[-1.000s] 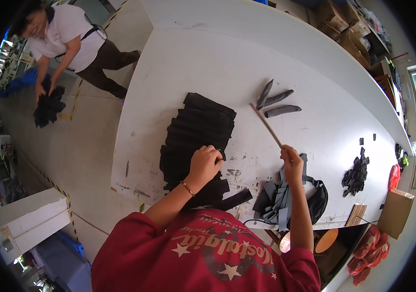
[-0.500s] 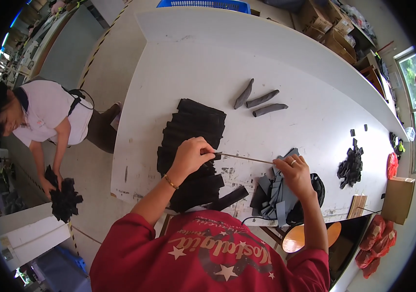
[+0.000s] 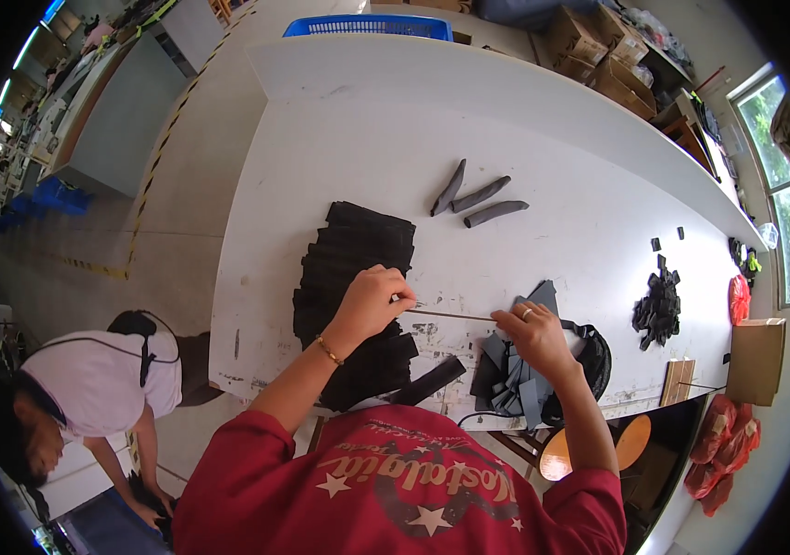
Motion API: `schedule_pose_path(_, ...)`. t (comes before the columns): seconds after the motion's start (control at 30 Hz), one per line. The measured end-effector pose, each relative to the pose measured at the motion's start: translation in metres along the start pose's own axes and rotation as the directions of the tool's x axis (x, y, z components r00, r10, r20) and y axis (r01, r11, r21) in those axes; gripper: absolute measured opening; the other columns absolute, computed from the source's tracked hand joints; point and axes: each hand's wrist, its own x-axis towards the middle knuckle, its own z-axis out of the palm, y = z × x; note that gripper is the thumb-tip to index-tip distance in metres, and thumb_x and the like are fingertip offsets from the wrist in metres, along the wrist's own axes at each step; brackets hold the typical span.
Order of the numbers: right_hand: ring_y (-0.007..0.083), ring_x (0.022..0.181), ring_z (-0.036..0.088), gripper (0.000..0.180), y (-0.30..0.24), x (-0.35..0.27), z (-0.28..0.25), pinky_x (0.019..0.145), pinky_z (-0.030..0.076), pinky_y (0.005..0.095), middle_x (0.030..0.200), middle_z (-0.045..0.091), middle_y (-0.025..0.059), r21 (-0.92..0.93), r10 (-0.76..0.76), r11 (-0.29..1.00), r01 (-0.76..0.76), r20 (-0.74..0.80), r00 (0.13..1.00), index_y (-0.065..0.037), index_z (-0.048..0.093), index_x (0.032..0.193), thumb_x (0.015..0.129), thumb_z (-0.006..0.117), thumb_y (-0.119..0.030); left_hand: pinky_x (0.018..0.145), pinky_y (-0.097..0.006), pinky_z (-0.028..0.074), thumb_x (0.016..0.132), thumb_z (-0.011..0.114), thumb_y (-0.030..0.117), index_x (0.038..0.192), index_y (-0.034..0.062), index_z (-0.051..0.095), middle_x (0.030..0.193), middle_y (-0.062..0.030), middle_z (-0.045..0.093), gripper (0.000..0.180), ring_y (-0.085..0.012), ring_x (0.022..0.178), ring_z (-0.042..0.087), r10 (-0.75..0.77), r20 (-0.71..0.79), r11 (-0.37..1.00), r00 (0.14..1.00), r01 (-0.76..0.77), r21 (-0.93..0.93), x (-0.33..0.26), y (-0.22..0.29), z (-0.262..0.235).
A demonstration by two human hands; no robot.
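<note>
A thin brownish rod (image 3: 450, 315) spans the gap between my two hands, above the white table. My left hand (image 3: 374, 301) is closed in a pinch at its left end, over the right edge of a stack of black fabric pieces (image 3: 358, 242). Whether a bit of dark cloth is also in those fingers is hidden. The rod's right end is gripped by my right hand (image 3: 535, 335), fingers bent. Beneath that hand lies a pile of grey and black strips (image 3: 515, 375), with a black mesh-like bundle (image 3: 595, 365) beside it.
Three dark grey rolled tubes (image 3: 496, 214) lie farther up the table (image 3: 339, 139). A heap of small black pieces (image 3: 658, 305) sits at the right. Behind the table's raised back panel is a blue basket (image 3: 367, 26). A co-worker (image 3: 99, 379) bends down at the left.
My right hand has come slightly left and down, and less rod shows between my hands. The co-worker has bent lower, carrying the black pieces downward. The whole view has shifted a little.
</note>
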Motion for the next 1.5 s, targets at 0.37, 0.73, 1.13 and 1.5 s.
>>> schedule_pose_path(0.37,0.0266,0.061,0.059,0.015,0.010,-0.023,0.002,0.054,0.047,0.0355,0.071,0.055,0.0076,0.003,0.180,0.984,-0.180,-0.008,0.984,-0.009,0.065,0.095,0.080,0.064,-0.006,0.084,-0.035,0.047,0.068,0.073,0.003,0.091,0.0060,0.065,0.092,-0.0062,0.064,0.025,-0.0256,0.092,0.057,-0.210,0.047,0.973,0.977,0.204,0.104,-0.012,-0.050,-0.048)
schedule_pose_path(0.73,0.0279,0.063,0.060,0.014,0.002,-0.020,0.033,0.055,0.048,0.0370,0.072,0.055,0.0078,0.036,0.179,0.983,-0.180,0.018,0.984,-0.010,0.065,0.095,0.081,0.065,-0.009,0.101,-0.041,0.038,0.063,0.075,0.000,0.090,0.0088,0.062,0.121,-0.0048,0.058,0.031,-0.0279,0.129,0.043,-0.034,0.214,0.956,0.976,-0.030,0.291,-0.041,-0.081,-0.032)
schedule_pose_path(1.13,0.0262,0.064,0.060,0.015,-0.016,0.003,0.034,0.056,0.048,0.0360,0.074,0.058,0.0070,0.071,0.142,0.988,-0.141,-0.016,0.990,-0.010,0.065,0.095,0.080,0.066,-0.009,0.099,-0.040,0.040,0.078,0.069,0.010,0.083,0.0105,0.070,0.112,-0.0008,0.065,0.006,-0.0295,0.126,0.045,-0.014,0.050,0.994,0.999,0.009,0.111,-0.033,-0.098,-0.050)
schedule_pose_path(1.5,0.0268,0.063,0.060,0.014,-0.024,0.000,0.036,0.055,0.048,0.0357,0.074,0.059,0.0075,0.051,0.161,0.986,-0.160,-0.020,0.987,-0.009,0.067,0.095,0.081,0.066,-0.009,0.098,-0.040,0.040,0.079,0.068,0.009,0.083,0.0103,0.071,0.110,0.0005,0.065,0.005,-0.0298,0.125,0.046,0.078,0.097,0.981,0.992,-0.094,0.167,-0.016,-0.076,-0.045)
